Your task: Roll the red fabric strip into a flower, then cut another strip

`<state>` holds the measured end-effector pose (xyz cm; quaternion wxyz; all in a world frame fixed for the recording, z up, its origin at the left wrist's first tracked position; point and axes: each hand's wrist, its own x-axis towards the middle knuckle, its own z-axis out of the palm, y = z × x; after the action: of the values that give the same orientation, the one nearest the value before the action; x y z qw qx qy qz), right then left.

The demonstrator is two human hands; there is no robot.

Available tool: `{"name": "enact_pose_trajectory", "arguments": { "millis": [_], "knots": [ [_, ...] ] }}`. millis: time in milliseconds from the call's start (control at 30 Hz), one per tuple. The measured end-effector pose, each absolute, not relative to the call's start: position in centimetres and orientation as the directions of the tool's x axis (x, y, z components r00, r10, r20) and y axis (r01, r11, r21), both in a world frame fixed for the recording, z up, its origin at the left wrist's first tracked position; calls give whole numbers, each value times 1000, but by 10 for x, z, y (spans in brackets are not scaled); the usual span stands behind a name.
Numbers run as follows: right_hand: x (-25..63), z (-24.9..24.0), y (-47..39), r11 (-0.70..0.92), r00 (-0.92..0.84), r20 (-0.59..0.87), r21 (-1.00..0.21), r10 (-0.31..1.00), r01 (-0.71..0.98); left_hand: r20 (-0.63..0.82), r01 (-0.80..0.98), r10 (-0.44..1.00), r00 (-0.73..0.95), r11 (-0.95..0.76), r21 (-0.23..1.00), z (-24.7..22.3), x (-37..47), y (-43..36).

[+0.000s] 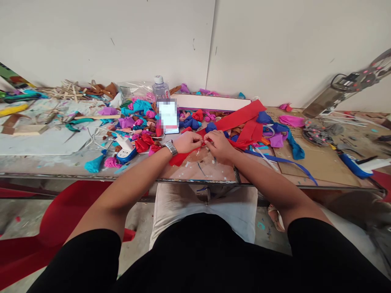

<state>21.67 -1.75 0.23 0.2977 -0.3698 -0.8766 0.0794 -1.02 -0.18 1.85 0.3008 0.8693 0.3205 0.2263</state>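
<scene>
My left hand point(188, 142), with a metal watch point(170, 148) on its wrist, pinches an edge of a red fabric strip point(181, 158). Close beside it, my right hand point(217, 144) is also closed on the red fabric, fingertips almost touching those of the left. Exactly what lies between the fingertips is too small to make out. Further red strips point(241, 116) spread to the right, over blue and brown fabric pieces. Behind my hands stands a lit phone point(168, 116), propped in front of a plastic bottle point(160, 87).
Crumpled coloured fabric pieces point(134, 122) cover the table's middle. A blue-and-white power strip point(126, 154) sits left, with teal pliers point(76, 123) beyond. A blue ribbon point(290, 160) and cardboard point(320, 162) lie right, below a clear bottle point(320, 101). Red cloth point(70, 211) hangs at lower left.
</scene>
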Motion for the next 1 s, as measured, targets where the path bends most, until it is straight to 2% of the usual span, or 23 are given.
{"name": "enact_pose_trajectory", "arguments": {
  "millis": [267, 400, 700, 1000],
  "knots": [
    [214, -1, -17, 698, -575, 401, -326, 713, 638, 256, 481, 665, 702, -707, 519, 13, -11, 1],
    [216, -3, -14, 690, -552, 418, -367, 722, 624, 269, 491, 656, 705, -725, 482, 13, -12, 2],
    [219, 0, -14, 706, -522, 485, -372, 701, 603, 238, 499, 668, 705, -706, 502, 14, -12, 3],
    [219, 0, -12, 699, -501, 500, -383, 707, 604, 274, 510, 689, 671, -697, 504, 16, -12, 1]
  ]
}}
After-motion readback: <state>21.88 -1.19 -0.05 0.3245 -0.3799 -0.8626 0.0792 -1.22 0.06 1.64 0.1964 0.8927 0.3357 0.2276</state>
